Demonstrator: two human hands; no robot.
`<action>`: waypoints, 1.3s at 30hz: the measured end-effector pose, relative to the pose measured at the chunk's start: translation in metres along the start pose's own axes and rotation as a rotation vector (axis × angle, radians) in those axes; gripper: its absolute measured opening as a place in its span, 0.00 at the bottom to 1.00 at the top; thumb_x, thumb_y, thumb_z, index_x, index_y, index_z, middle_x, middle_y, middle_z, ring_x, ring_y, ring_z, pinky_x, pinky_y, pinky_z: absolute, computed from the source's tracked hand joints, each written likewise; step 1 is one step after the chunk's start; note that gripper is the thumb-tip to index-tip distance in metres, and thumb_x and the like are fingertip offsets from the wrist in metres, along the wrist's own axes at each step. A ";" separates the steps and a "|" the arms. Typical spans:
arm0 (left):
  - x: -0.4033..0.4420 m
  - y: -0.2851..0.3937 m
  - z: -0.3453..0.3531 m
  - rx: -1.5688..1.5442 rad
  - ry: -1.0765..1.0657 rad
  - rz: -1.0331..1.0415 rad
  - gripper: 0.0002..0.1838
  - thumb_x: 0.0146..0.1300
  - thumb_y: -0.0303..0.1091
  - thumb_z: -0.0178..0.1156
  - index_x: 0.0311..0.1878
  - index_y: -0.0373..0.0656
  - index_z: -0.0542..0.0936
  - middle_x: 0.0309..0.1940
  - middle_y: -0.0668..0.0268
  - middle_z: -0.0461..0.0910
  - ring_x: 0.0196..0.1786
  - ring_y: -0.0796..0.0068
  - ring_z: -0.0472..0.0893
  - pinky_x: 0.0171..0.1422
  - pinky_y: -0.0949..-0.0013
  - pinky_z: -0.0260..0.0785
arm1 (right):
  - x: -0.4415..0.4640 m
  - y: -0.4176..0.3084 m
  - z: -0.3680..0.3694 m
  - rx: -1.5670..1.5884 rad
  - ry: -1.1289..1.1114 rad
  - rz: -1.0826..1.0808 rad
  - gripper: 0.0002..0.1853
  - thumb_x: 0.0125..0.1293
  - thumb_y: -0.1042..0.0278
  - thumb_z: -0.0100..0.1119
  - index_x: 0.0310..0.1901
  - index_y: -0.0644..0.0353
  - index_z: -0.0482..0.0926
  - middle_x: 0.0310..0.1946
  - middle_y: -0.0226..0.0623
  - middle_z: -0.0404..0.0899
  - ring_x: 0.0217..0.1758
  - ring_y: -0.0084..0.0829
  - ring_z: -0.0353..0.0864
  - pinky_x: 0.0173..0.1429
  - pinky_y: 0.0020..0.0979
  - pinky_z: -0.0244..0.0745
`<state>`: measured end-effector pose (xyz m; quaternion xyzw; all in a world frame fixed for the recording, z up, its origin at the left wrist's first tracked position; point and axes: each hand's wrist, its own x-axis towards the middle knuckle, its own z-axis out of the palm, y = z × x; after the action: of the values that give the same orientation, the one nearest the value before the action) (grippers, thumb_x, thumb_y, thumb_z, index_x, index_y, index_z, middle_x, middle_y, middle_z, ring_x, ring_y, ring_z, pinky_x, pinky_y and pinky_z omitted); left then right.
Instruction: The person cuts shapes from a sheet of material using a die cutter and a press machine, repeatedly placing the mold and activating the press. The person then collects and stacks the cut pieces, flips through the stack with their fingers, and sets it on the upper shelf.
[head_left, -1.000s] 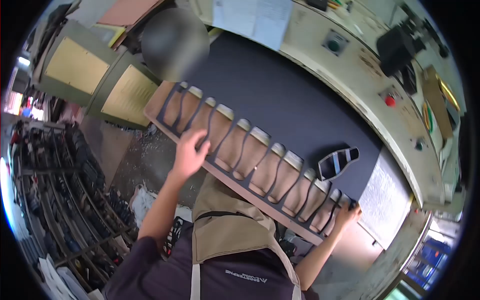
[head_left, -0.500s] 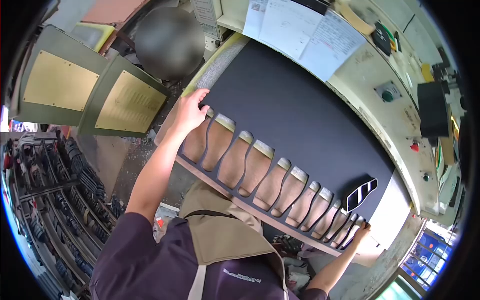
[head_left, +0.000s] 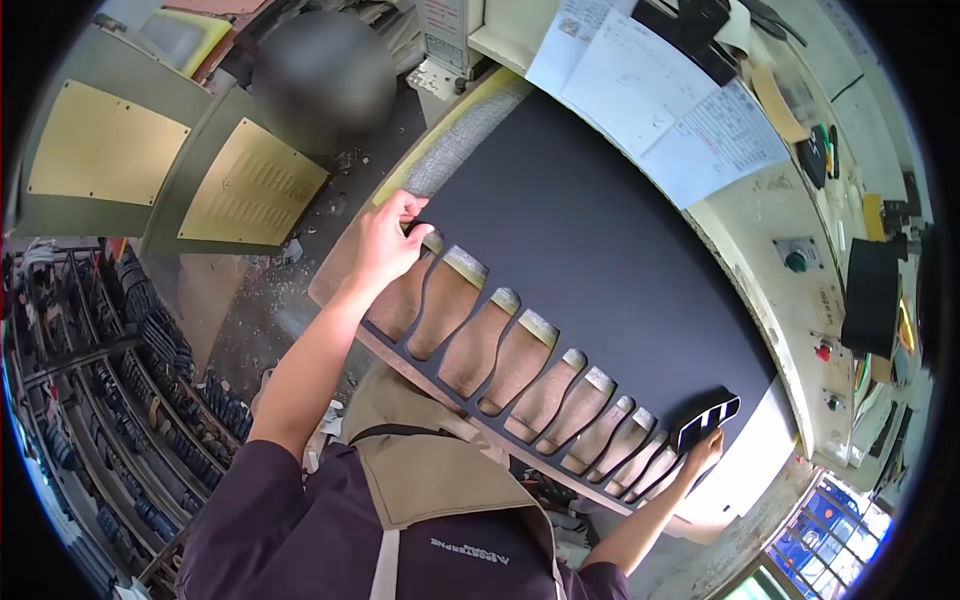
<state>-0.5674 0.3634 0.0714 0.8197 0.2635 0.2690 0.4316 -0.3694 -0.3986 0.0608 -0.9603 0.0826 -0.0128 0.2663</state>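
A large black sheet [head_left: 600,230] lies slantwise on the cutting board, with a row of sole-shaped openings along its near edge. My left hand [head_left: 392,240] pinches the sheet's left edge beside the first opening. On the sheet's right part rests a sole-shaped cutting die [head_left: 707,420], black outside with pale crossbars. My right hand [head_left: 705,452] is at the die's near side, its fingers curled against the rim; part of the grip is hidden. Through the openings the brown board [head_left: 452,310] shows, plus strips of a greyish layer.
A cream machine beam [head_left: 740,240] runs along the far side, carrying written papers [head_left: 660,90], a green button [head_left: 795,261] and a red knob [head_left: 823,352]. Racks full of dark dies [head_left: 110,400] stand at left. Green-and-yellow panels [head_left: 250,185] are at upper left.
My right hand has moved from the sheet's right near corner up to the cutting die. My left hand stays on the sheet's left edge. The view has shifted slightly.
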 end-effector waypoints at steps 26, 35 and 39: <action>0.047 -0.018 -0.028 0.110 -0.270 0.356 0.37 0.49 0.36 0.82 0.66 0.43 0.83 0.67 0.66 0.84 0.79 0.61 0.72 0.86 0.48 0.58 | -0.157 -0.558 0.278 0.139 -0.206 -0.624 0.16 0.76 0.75 0.58 0.60 0.68 0.88 0.45 0.45 0.88 0.38 0.38 0.83 0.44 0.33 0.78; 0.054 -0.015 -0.021 0.134 -0.380 0.351 0.36 0.51 0.37 0.79 0.66 0.41 0.81 0.70 0.66 0.83 0.84 0.63 0.68 0.90 0.45 0.52 | -0.174 -0.543 0.287 0.289 -0.178 -0.521 0.23 0.76 0.76 0.57 0.70 0.64 0.83 0.57 0.48 0.90 0.52 0.38 0.86 0.59 0.32 0.80; 0.057 -0.014 -0.025 0.139 -0.391 0.368 0.33 0.55 0.37 0.77 0.65 0.40 0.81 0.68 0.66 0.83 0.84 0.64 0.68 0.90 0.48 0.51 | -0.173 -0.541 0.287 0.295 -0.210 -0.523 0.23 0.74 0.79 0.57 0.69 0.65 0.84 0.58 0.49 0.90 0.51 0.38 0.86 0.62 0.34 0.78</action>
<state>-0.5454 0.4223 0.0836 0.9178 0.0396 0.1607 0.3608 -0.4386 0.2330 0.0953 -0.8959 -0.1980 0.0064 0.3976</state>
